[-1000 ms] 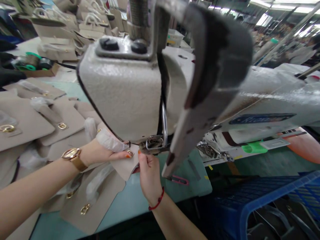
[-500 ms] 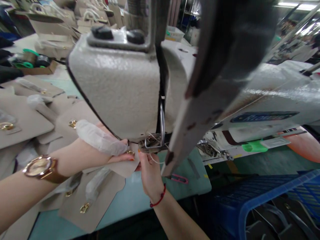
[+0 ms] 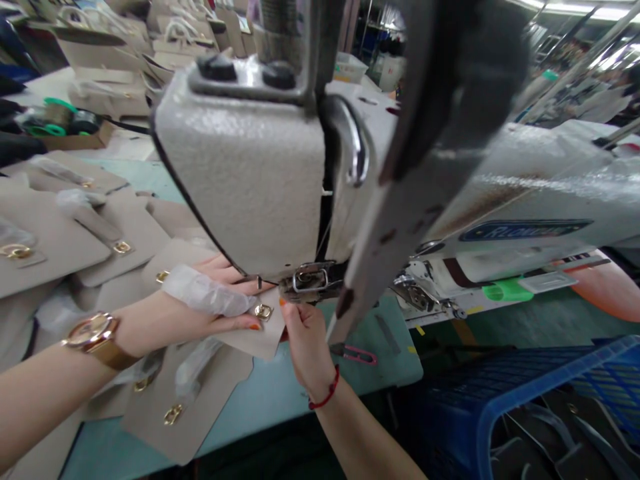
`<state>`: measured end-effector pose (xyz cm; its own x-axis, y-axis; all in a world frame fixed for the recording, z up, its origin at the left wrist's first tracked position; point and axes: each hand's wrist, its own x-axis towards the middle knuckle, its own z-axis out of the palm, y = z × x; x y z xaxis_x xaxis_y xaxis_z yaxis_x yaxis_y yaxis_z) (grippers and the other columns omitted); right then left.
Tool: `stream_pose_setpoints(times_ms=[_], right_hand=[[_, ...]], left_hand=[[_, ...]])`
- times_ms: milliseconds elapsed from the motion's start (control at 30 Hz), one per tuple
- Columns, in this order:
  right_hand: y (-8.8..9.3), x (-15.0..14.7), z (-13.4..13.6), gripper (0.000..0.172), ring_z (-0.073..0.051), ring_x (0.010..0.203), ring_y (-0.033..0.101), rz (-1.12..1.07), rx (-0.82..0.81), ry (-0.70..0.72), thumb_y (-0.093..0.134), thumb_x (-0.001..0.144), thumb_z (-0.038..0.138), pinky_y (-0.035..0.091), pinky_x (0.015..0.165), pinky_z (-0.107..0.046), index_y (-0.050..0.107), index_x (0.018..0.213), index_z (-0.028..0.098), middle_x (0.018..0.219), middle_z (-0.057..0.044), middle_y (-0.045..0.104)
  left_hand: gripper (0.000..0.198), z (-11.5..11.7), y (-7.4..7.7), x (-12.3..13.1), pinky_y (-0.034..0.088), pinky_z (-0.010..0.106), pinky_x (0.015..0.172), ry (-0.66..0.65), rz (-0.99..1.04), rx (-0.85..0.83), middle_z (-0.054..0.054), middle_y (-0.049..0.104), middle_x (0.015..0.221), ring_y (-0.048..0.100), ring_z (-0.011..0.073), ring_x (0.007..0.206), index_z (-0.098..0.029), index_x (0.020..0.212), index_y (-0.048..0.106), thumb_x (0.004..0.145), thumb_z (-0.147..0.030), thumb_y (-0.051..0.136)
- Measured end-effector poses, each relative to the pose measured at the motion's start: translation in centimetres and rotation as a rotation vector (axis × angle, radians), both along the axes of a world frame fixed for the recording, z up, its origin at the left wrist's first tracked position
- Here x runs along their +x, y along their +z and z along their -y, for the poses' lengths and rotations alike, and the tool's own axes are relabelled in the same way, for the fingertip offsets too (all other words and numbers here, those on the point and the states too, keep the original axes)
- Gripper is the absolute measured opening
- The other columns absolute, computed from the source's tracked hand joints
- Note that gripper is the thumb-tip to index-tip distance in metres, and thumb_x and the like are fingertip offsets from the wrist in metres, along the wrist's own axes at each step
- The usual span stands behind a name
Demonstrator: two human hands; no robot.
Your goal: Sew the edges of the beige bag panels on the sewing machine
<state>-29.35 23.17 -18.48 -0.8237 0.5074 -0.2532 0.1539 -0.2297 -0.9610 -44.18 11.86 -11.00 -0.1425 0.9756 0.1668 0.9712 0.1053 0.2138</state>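
A beige bag flap with a gold buckle lies under the head of a sewing machine. My left hand rests flat on it, fingers stretched toward the needle area and thumb beside the buckle. Across the back of that hand runs a strap wrapped in white film. My right hand pinches the flap's right edge between thumb and fingers, just below the presser foot area. The needle point itself is hidden behind metal parts.
More beige flaps with gold buckles overlap on the left of the green table. Pink thread snips lie right of my right hand. A blue basket with dark pieces stands at lower right. Thread spools sit in a box behind.
The flap has turned and shifted slightly right, showing more of its buckle. Both hands have moved a little right with it. The loose pale thread at the presser foot no longer shows.
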Motion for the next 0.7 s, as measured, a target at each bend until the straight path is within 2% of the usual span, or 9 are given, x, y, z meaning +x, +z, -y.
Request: stream_pose_setpoints(times_ms=[67,133,267,400,467,567,700], right_hand=[[0.0,0.2,-0.3,0.035,-0.009,0.050,0.041,-0.019,-0.033,0.013,0.045,0.085,0.038,0.032,0.046,-0.019,0.046,0.057,0.018,0.053,0.003,0.043],[0.2,0.3,-0.7,0.032,-0.009,0.051,0.039,-0.047,-0.067,0.030,0.046,0.084,0.037,0.032,0.046,-0.019,0.046,0.059,0.017,0.054,0.003,0.043],[0.7,0.8,-2.1,0.034,-0.009,0.049,0.038,-0.059,-0.154,0.130,0.050,0.083,0.042,0.033,0.045,-0.019,0.048,0.060,0.017,0.056,0.003,0.044],[0.9,1.2,-3.4,0.035,-0.009,0.052,0.043,-0.049,-0.175,0.197,0.055,0.082,0.046,0.038,0.050,-0.020,0.055,0.064,0.016,0.059,0.002,0.051],[1.2,1.3,-3.8,0.034,-0.010,0.053,0.045,-0.060,-0.161,0.213,0.056,0.083,0.046,0.040,0.052,-0.021,0.058,0.067,0.017,0.060,0.001,0.054],[1.8,1.5,-4.1,0.036,-0.012,0.056,0.050,-0.057,-0.073,0.201,0.055,0.084,0.047,0.042,0.053,-0.021,0.060,0.066,0.017,0.058,0.001,0.055],[2.0,2.5,-3.9,0.038,-0.015,0.061,0.056,-0.030,0.088,0.146,0.058,0.084,0.049,0.044,0.053,-0.021,0.063,0.063,0.018,0.057,0.001,0.056]], left_hand=[[0.045,0.5,-0.1,0.4,0.048,0.040,0.085,-0.032,-0.097,-0.087,0.005,0.066,0.110,0.058,0.0236,0.093,-0.025,0.121,0.061,0.088,-0.052,0.049],[0.047,0.7,-0.1,1.2,0.048,0.040,0.081,0.016,-0.142,-0.110,0.006,0.064,0.112,0.057,0.0255,0.094,-0.024,0.125,0.057,0.088,-0.051,0.051],[0.048,0.4,0.4,3.5,0.048,0.043,0.076,0.108,-0.215,-0.120,0.008,0.064,0.099,0.054,0.0282,0.088,-0.020,0.122,0.059,0.088,-0.053,0.048],[0.043,0.0,0.3,5.9,0.048,0.048,0.080,0.242,-0.208,-0.105,0.011,0.061,0.111,0.052,0.0316,0.095,-0.019,0.114,0.062,0.089,-0.050,0.046],[0.042,-0.1,0.0,6.5,0.048,0.051,0.081,0.293,-0.197,-0.096,0.013,0.060,0.110,0.052,0.0340,0.096,-0.017,0.110,0.063,0.089,-0.049,0.046],[0.041,0.0,-0.5,6.7,0.046,0.054,0.086,0.298,-0.194,-0.040,0.015,0.059,0.106,0.051,0.0369,0.102,-0.016,0.113,0.061,0.089,-0.046,0.047],[0.033,0.4,-1.8,6.2,0.048,0.047,0.091,0.221,-0.061,0.092,0.010,0.059,0.109,0.055,0.0288,0.105,-0.022,0.115,0.059,0.090,-0.042,0.050]])
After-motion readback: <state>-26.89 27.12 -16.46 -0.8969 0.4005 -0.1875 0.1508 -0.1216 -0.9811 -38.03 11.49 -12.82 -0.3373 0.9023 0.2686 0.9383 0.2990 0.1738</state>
